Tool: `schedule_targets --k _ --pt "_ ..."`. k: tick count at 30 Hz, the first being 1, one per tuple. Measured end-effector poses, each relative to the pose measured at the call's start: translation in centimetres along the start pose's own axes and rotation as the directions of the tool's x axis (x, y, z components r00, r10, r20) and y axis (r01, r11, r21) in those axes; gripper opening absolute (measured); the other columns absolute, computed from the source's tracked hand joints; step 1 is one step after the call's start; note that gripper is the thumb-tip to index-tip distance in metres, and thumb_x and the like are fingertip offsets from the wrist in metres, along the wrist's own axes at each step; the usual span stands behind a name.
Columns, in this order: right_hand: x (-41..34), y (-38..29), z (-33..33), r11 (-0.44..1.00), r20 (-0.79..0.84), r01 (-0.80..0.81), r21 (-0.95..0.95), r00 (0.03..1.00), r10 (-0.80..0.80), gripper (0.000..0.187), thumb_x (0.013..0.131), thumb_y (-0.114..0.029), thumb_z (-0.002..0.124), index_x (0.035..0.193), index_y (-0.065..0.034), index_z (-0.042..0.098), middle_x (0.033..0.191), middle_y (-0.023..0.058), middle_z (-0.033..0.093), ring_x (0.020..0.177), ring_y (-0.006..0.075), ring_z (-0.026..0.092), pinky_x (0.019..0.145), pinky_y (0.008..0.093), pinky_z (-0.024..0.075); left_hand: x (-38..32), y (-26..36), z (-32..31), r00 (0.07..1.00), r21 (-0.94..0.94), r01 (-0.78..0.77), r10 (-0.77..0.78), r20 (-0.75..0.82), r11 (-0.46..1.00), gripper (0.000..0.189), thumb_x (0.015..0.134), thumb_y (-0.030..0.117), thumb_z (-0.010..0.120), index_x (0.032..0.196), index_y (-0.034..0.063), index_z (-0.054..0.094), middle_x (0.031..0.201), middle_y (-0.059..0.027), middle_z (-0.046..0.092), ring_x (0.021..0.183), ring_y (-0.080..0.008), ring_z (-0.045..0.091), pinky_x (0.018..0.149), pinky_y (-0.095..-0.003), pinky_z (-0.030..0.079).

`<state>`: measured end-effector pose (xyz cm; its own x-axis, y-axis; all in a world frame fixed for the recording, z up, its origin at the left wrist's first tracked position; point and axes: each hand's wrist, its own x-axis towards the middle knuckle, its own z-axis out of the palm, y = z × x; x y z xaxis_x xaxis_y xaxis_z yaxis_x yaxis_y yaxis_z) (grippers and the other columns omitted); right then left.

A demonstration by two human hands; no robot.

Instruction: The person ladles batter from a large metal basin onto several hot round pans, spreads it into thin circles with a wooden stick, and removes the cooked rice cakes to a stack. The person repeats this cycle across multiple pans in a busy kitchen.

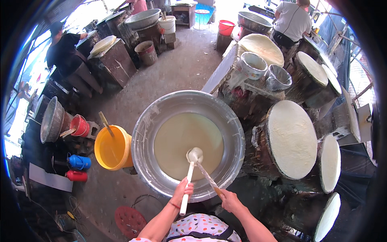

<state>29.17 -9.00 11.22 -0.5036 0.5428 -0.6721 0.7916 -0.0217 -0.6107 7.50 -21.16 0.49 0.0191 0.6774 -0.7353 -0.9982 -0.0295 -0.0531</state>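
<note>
A wide metal basin [142, 133] stands before me, with pale, runny batter [181, 133] in its bottom. My left hand [183, 190] grips the white handle of a ladle [189, 175]. The ladle's bowl holds a mound of thick batter [196, 154] above the pool. In my right hand [231, 200] is a wooden-handled scraper [208, 178], its batter-smeared blade reaching to the ladle's bowl. The tips of both tools meet near the basin's middle. Whether the ladle touches the pool below is unclear.
Round griddles [292, 139] covered with pale batter stand on drums at the right. A yellow bucket [121, 151] with a stick is left of the basin. A red stool [130, 221] sits lower left. Two people [71, 54] work farther off, near stacked flatbreads [260, 48].
</note>
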Motion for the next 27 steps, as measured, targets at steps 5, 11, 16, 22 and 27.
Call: schedule_targets --k 5,11,16,22,27 --pt "-3.5 -0.2 -0.9 0.973 -0.127 0.137 0.186 0.985 -0.115 0.033 0.098 -0.011 0.051 0.130 -0.0110 0.057 0.070 0.0112 0.058 0.055 0.0149 0.057 0.057 0.0327 0.0487 -5.5 -0.2 4.2 0.966 -0.088 0.034 -0.010 0.260 0.996 0.038 0.105 0.022 0.041 0.142 0.0251 0.036 0.081 -0.0029 0.040 0.052 -0.0047 0.035 0.037 -0.0153 0.034" --pt "-6.2 -4.6 -3.6 0.899 -0.267 0.377 0.223 0.911 -0.315 0.037 0.098 -0.006 0.048 0.133 -0.0124 0.054 0.063 0.0081 0.054 0.054 0.0122 0.056 0.055 0.0294 0.0477 -11.1 0.7 11.3 0.890 0.047 -0.147 0.111 0.442 0.988 0.041 0.105 0.024 0.040 0.146 0.0258 0.034 0.080 0.0000 0.038 0.050 -0.0009 0.031 0.036 -0.0122 0.033" --pt "-7.0 -7.6 -5.8 0.794 -0.435 0.598 0.114 0.748 -0.501 0.032 0.100 -0.008 0.050 0.131 -0.0068 0.056 0.068 0.0021 0.056 0.054 0.0074 0.051 0.052 0.0254 0.0455 -15.7 1.2 16.8 0.801 0.169 -0.369 0.220 0.557 0.914 0.041 0.105 0.025 0.041 0.146 0.0279 0.037 0.079 0.0013 0.038 0.049 -0.0005 0.030 0.036 -0.0121 0.030" --pt "-7.7 -12.3 -10.0 0.641 -0.513 0.767 -0.001 0.550 -0.659 0.035 0.101 -0.009 0.047 0.136 -0.0050 0.051 0.068 0.0017 0.053 0.057 0.0068 0.050 0.054 0.0236 0.0447 -22.0 1.3 25.4 0.630 0.285 -0.693 0.365 0.685 0.662 0.041 0.104 0.026 0.043 0.146 0.0260 0.038 0.075 0.0037 0.039 0.047 0.0009 0.027 0.035 -0.0115 0.025" --pt "-9.3 -15.8 -11.3 0.524 -0.564 0.831 -0.187 0.346 -0.750 0.039 0.098 -0.007 0.051 0.136 -0.0045 0.050 0.066 0.0051 0.053 0.058 0.0105 0.052 0.057 0.0258 0.0466 -24.2 2.0 28.2 0.430 0.275 -0.894 0.496 0.754 0.355 0.043 0.104 0.026 0.045 0.146 0.0242 0.036 0.076 0.0037 0.041 0.049 0.0007 0.029 0.038 -0.0121 0.025"
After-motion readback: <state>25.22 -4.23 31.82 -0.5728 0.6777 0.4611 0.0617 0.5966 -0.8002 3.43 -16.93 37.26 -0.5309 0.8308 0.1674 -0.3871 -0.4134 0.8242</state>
